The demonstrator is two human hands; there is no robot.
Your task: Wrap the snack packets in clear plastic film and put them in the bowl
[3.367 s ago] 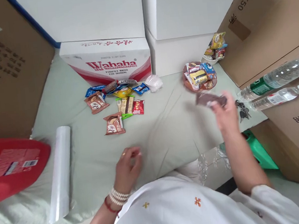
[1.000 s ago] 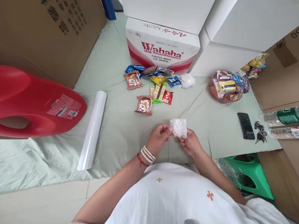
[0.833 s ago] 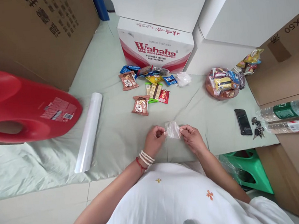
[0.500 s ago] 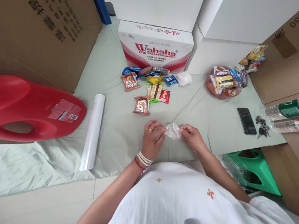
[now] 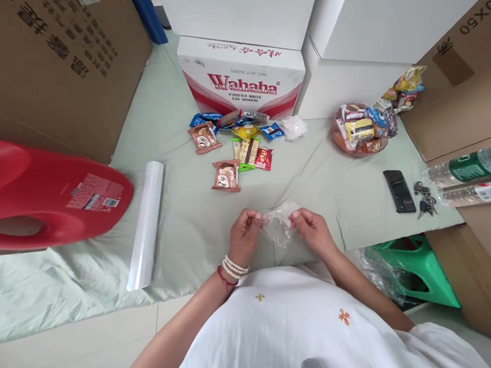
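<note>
Plastic bag [image 5: 280,227], seemingly, near snacks [image 5: 249,152]

"What materials show on your feed?"

"I take the Wahaha carton [image 5: 242,86] as landmark: smooth, printed cardboard. In front of it, nearer my camera, the bag [image 5: 279,226] is thin, clear, crinkled plastic."

"And the cloth [image 5: 314,180]?"

"Beneath the carton, matt and creased. Well left of it I see a red jug [image 5: 54,179] in glossy plastic; just before it, snack packets [image 5: 248,150] in shiny film."
</note>
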